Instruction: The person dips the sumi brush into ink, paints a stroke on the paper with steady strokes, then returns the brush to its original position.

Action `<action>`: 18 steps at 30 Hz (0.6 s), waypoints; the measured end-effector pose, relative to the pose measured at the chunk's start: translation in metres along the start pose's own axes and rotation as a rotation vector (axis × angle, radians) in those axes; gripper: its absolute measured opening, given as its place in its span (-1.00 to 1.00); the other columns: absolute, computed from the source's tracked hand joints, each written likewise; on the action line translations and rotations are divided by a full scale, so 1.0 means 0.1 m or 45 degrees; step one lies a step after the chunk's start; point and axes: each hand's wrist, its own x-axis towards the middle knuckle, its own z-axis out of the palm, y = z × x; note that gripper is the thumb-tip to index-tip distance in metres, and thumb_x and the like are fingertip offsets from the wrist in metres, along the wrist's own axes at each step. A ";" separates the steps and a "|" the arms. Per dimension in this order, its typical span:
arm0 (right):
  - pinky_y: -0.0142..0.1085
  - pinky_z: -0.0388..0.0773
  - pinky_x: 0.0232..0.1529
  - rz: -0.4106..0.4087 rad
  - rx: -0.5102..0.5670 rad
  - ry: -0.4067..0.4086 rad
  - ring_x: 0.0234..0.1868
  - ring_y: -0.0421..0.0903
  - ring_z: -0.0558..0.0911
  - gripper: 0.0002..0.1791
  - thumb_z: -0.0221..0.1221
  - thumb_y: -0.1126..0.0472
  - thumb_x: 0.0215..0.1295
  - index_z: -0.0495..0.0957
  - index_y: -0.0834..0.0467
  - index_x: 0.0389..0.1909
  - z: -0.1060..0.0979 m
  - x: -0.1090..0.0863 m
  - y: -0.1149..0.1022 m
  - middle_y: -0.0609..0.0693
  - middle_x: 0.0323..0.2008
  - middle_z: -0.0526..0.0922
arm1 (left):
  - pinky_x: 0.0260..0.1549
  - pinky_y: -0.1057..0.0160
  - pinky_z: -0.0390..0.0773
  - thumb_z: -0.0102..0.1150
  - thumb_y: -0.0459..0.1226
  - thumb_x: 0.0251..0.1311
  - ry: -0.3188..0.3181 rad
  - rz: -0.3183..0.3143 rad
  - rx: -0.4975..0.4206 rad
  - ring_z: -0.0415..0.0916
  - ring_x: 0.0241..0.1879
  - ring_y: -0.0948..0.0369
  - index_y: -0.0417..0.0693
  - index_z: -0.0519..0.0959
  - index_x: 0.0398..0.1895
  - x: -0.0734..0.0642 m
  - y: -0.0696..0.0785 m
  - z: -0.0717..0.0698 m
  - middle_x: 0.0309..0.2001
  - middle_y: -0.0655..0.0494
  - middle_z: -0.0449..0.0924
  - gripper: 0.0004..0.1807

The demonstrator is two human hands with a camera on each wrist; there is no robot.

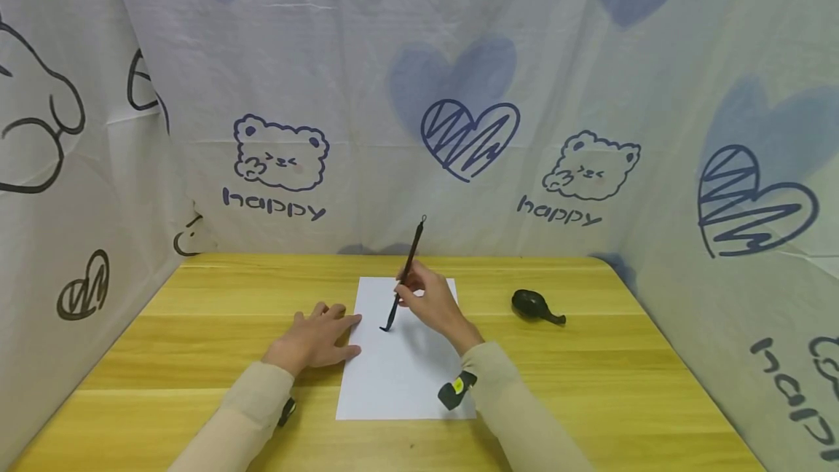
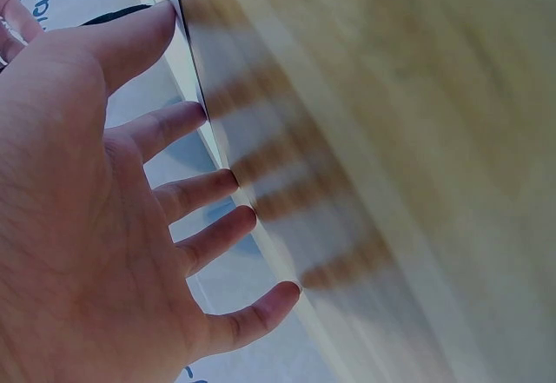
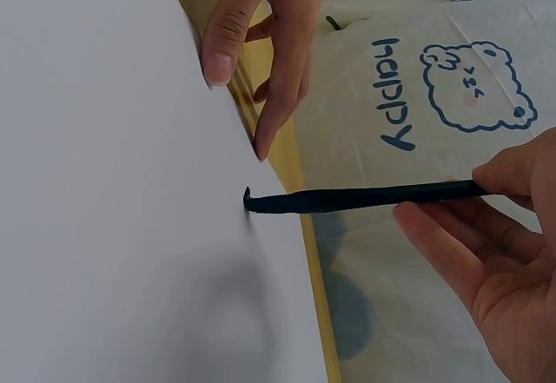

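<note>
My right hand [image 1: 429,301] pinches a dark writing brush [image 1: 406,268] partway along its handle. The brush leans, its looped end up and to the right, its bent black tip low over a white sheet of paper [image 1: 393,384]. In the right wrist view, the brush [image 3: 347,199] runs from the fingers to the tip, which is right at the paper's surface. My left hand [image 1: 314,339] rests on the table with fingers spread, thumb and index fingertip at the paper's left edge. The left wrist view shows its fingers [image 2: 187,196] straight, fingertips touching the tabletop.
A black, round-bodied object with a narrow neck [image 1: 534,306] lies on the wooden table [image 1: 590,392], right of the paper. White cloth [image 1: 367,188] printed with hearts, bears and "happy" hangs behind and along both sides. Dark wrist cameras [image 1: 457,390] sit at the cuffs.
</note>
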 end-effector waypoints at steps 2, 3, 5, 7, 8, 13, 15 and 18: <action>-0.04 0.78 -0.16 0.004 -0.015 0.005 -0.12 0.37 0.72 -0.88 0.18 0.49 0.38 0.52 0.38 -0.11 0.00 -0.01 0.00 0.45 -0.20 0.68 | 0.27 -0.62 0.17 0.16 0.21 0.35 0.002 0.000 -0.001 0.24 0.47 -0.26 0.14 0.41 0.49 0.00 0.00 0.00 0.50 -0.16 0.32 -0.27; -0.06 0.78 -0.16 0.005 -0.020 0.006 -0.12 0.37 0.72 -0.88 0.18 0.49 0.38 0.52 0.37 -0.10 0.00 -0.01 0.00 0.45 -0.19 0.68 | 0.27 -0.62 0.18 0.16 0.21 0.35 0.002 0.000 -0.001 0.24 0.47 -0.26 0.14 0.41 0.50 0.00 0.00 0.00 0.50 -0.16 0.32 -0.27; -0.05 0.78 -0.15 0.006 -0.012 0.005 -0.11 0.38 0.72 -0.88 0.18 0.49 0.38 0.52 0.38 -0.10 -0.01 -0.01 0.00 0.46 -0.19 0.68 | 0.27 -0.62 0.18 0.16 0.21 0.35 0.004 0.000 0.000 0.24 0.47 -0.26 0.14 0.41 0.50 0.00 0.00 0.00 0.50 -0.16 0.32 -0.27; 0.04 0.76 -0.13 0.000 0.009 0.000 -0.11 0.41 0.71 -0.87 0.17 0.50 0.38 0.51 0.40 -0.10 -0.02 -0.01 0.01 0.48 -0.19 0.67 | 0.27 -0.61 0.18 0.16 0.21 0.35 0.004 -0.001 0.001 0.24 0.47 -0.26 0.14 0.41 0.50 0.00 0.01 0.00 0.50 -0.16 0.32 -0.27; 0.08 0.75 -0.12 -0.002 0.024 -0.002 -0.10 0.42 0.71 -0.87 0.16 0.51 0.38 0.51 0.41 -0.10 -0.02 -0.01 0.01 0.49 -0.19 0.67 | 0.27 -0.61 0.18 0.16 0.21 0.35 0.003 -0.002 0.003 0.23 0.47 -0.26 0.14 0.41 0.50 0.00 0.01 0.00 0.50 -0.16 0.32 -0.27; 0.18 0.72 -0.09 -0.002 0.058 -0.013 -0.10 0.45 0.69 -0.87 0.15 0.52 0.38 0.49 0.44 -0.09 -0.04 -0.01 0.03 0.52 -0.18 0.65 | 0.28 -0.61 0.18 0.16 0.21 0.34 -0.004 -0.008 0.003 0.23 0.47 -0.25 0.14 0.41 0.50 -0.01 0.02 -0.01 0.50 -0.16 0.33 -0.27; 0.18 0.72 -0.09 0.000 0.056 -0.014 -0.10 0.45 0.69 -0.87 0.14 0.52 0.38 0.49 0.44 -0.09 -0.05 -0.02 0.03 0.53 -0.18 0.65 | 0.28 -0.61 0.18 0.17 0.21 0.33 -0.005 -0.010 0.002 0.24 0.47 -0.25 0.14 0.41 0.50 -0.01 0.02 -0.01 0.50 -0.16 0.33 -0.27; 0.17 0.72 -0.09 -0.005 0.056 -0.010 -0.11 0.45 0.70 -0.87 0.14 0.53 0.38 0.49 0.45 -0.10 -0.06 -0.02 0.04 0.54 -0.19 0.65 | 0.28 -0.61 0.18 0.17 0.21 0.33 -0.006 -0.010 0.000 0.23 0.47 -0.25 0.14 0.41 0.49 -0.01 0.02 -0.02 0.50 -0.16 0.32 -0.27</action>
